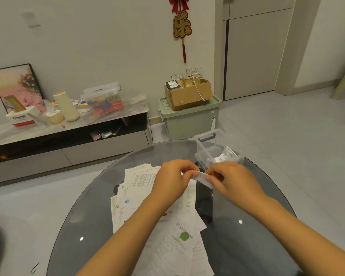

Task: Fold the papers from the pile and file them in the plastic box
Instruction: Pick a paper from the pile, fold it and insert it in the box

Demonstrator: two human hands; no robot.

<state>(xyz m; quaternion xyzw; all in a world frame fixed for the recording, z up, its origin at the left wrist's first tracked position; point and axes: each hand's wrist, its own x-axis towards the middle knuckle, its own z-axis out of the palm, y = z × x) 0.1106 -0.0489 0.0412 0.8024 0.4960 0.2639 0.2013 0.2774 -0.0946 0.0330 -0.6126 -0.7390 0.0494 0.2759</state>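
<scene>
A home living room. A round glass worktop point(247, 246) sits on a pale tiled floor point(287, 126). At ten o'clock, a low media console point(68, 144) holds household clutter and a framed picture point(16, 86). At twelve o'clock, a red festive ornament point(181, 26) hangs on the wall above a green storage bin point(189, 120).

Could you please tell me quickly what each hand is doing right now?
Left hand: pinches one end of the small folded white paper slip.
Right hand: pinches the other end of the same slip.
</scene>
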